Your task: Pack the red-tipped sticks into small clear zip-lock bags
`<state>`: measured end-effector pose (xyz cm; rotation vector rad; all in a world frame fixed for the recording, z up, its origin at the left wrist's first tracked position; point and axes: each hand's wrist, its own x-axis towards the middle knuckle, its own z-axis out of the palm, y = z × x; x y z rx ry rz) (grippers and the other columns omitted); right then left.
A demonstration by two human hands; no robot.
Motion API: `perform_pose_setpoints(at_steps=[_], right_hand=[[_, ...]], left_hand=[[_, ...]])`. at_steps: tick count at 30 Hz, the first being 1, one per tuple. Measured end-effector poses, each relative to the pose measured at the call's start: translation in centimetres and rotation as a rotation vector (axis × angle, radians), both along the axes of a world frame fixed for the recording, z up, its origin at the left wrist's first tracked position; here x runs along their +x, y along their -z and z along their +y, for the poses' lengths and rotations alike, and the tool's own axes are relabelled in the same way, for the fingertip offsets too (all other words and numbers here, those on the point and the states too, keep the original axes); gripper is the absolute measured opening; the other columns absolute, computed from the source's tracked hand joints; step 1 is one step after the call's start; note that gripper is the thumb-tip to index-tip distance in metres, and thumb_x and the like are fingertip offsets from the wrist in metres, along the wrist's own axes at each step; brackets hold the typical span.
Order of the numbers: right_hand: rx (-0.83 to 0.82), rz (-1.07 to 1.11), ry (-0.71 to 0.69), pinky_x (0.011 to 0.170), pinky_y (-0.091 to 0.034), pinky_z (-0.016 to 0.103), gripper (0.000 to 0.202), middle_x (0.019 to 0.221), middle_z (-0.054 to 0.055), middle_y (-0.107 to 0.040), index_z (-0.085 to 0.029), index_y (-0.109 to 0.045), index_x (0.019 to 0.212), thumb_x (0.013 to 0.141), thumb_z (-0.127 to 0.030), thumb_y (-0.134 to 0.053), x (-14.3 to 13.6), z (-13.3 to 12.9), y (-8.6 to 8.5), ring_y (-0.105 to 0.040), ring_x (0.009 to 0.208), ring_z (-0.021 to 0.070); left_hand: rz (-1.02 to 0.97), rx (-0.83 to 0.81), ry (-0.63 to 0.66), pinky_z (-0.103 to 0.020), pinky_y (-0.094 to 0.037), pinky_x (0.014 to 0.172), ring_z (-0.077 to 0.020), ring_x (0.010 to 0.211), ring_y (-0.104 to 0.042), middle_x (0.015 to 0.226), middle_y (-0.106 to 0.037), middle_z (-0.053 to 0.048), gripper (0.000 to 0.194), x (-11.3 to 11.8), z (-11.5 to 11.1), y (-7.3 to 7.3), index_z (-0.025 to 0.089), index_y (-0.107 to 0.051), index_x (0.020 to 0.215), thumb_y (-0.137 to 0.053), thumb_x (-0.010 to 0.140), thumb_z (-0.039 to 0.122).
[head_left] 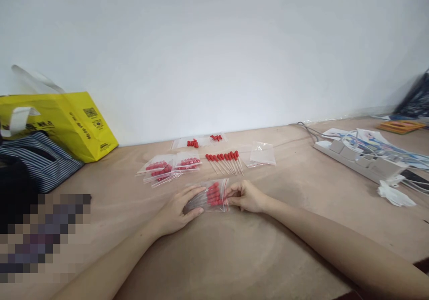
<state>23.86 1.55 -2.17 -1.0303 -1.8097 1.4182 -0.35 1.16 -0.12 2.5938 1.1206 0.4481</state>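
Observation:
A clear zip bag (204, 199) lies on the table in front of me, with several red-tipped sticks (213, 194) inside. My left hand (181, 208) holds its left end, thumb below and fingers above. At the other end, my right hand (246, 196) pinches the bag by its red-lined zip edge. Just beyond, a row of loose red-tipped sticks (226, 159) lies fanned on the table, heads pointing away. To their left is an overlapping pile of filled zip bags (167, 168). Flat, clear bags (263, 153) lie to their right.
Against the wall are more bags with red-tipped sticks (197, 143). A yellow shopping bag (67, 121) and striped cloth (50, 161) stand at left. On the right are a power strip (355, 161) with plugs and cables, a crumpled tissue (395, 195) and printed sheets (385, 141).

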Motion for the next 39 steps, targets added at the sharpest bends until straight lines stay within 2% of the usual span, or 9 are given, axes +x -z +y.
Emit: perform_pose_setpoints(at_steps=[10, 16, 20, 22, 24, 28, 31, 35, 39], right_hand=[[0.228, -0.072, 0.184, 0.054, -0.042, 0.021, 0.011, 0.064, 0.0, -0.063, -0.016, -0.062, 0.062, 0.063, -0.026, -0.066, -1.1, 0.0, 1.0, -0.055, 0.058, 0.0104], [0.133, -0.001, 0.085, 0.047, -0.038, 0.019, 0.013, 0.065, -0.001, -0.06, -0.015, -0.06, 0.072, 0.067, -0.027, -0.061, -0.3, -0.1, 0.3, -0.05, 0.053, 0.0079], [0.369, -0.117, 0.312, 0.048, -0.035, 0.019, 0.006, 0.057, -0.002, -0.052, -0.015, -0.059, 0.069, 0.069, -0.019, -0.055, 0.8, 0.3, -0.2, -0.044, 0.05, 0.0073], [0.513, -0.243, 0.406, 0.05, -0.035, 0.021, 0.011, 0.064, -0.001, -0.053, -0.015, -0.061, 0.075, 0.069, -0.015, -0.052, 1.3, 0.6, -0.3, -0.043, 0.052, 0.0076], [0.597, -0.36, 0.428, 0.054, -0.037, 0.022, 0.022, 0.079, 0.003, -0.057, -0.016, -0.062, 0.087, 0.069, -0.013, -0.051, 1.7, 0.8, -0.3, -0.045, 0.055, 0.0085], [0.634, -0.489, 0.295, 0.063, -0.039, 0.025, 0.038, 0.092, 0.004, -0.06, -0.023, -0.059, 0.105, 0.07, -0.012, -0.05, 1.7, 1.0, -0.1, -0.053, 0.07, 0.0126], [0.645, -0.502, 0.238, 0.063, -0.038, 0.024, 0.026, 0.084, 0.002, -0.062, -0.023, -0.063, 0.094, 0.072, -0.016, -0.051, 1.4, 0.6, 0.0, -0.054, 0.074, 0.0143], [0.622, -0.466, 0.255, 0.058, -0.037, 0.023, 0.017, 0.071, 0.0, -0.06, -0.021, -0.064, 0.082, 0.069, -0.017, -0.053, 1.1, 0.1, -0.5, -0.052, 0.065, 0.0123], [0.581, -0.411, 0.367, 0.058, -0.038, 0.024, 0.018, 0.078, 0.003, -0.061, -0.018, -0.063, 0.082, 0.069, -0.03, -0.057, 0.6, 1.0, -1.2, -0.052, 0.065, 0.0123]], left_hand=[[0.002, 0.035, -0.068, -0.044, -0.035, 0.096, -0.0268, 0.12, -0.037, 0.134, -0.033, -0.009, 0.056, -0.5, 0.4, 0.7, 0.025, -0.03, 0.132, -0.05, 0.08, 0.036], [0.001, 0.122, -0.094, -0.045, -0.037, 0.095, -0.0276, 0.12, -0.037, 0.134, -0.033, -0.009, 0.053, -0.3, 0.1, 0.7, 0.026, -0.035, 0.129, -0.053, 0.079, 0.035], [-0.04, 0.22, -0.033, -0.043, -0.036, 0.096, -0.0257, 0.119, -0.038, 0.129, -0.04, -0.008, 0.044, -0.2, -0.2, 0.7, 0.023, -0.044, 0.122, -0.052, 0.079, 0.031], [-0.055, 0.235, 0.014, -0.042, -0.037, 0.096, -0.0247, 0.117, -0.04, 0.124, -0.045, -0.008, 0.036, -0.1, -0.2, 0.7, 0.022, -0.05, 0.116, -0.05, 0.08, 0.03], [-0.062, 0.24, 0.014, -0.042, -0.039, 0.094, -0.0249, 0.114, -0.043, 0.121, -0.048, -0.009, 0.03, 0.0, -0.1, 0.7, 0.021, -0.056, 0.109, -0.049, 0.081, 0.03], [-0.077, 0.211, -0.079, -0.039, -0.043, 0.088, -0.0235, 0.105, -0.051, 0.117, -0.051, -0.008, 0.028, -0.1, 0.2, 0.8, 0.021, -0.057, 0.105, -0.048, 0.082, 0.033], [-0.126, 0.191, -0.142, -0.037, -0.043, 0.088, -0.0222, 0.102, -0.052, 0.113, -0.053, -0.007, 0.029, -0.3, 0.5, 1.0, 0.02, -0.054, 0.107, -0.045, 0.083, 0.033], [-0.25, 0.177, -0.302, -0.038, -0.045, 0.085, -0.0228, 0.098, -0.054, 0.106, -0.057, -0.008, 0.03, -0.7, 1.3, 1.3, 0.018, -0.052, 0.104, -0.044, 0.079, 0.031], [-0.332, 0.071, -0.4, -0.034, -0.05, 0.074, -0.0205, 0.082, -0.059, 0.091, -0.061, -0.006, 0.032, -1.0, 2.1, 1.3, 0.016, -0.054, 0.099, -0.049, 0.071, 0.03]])
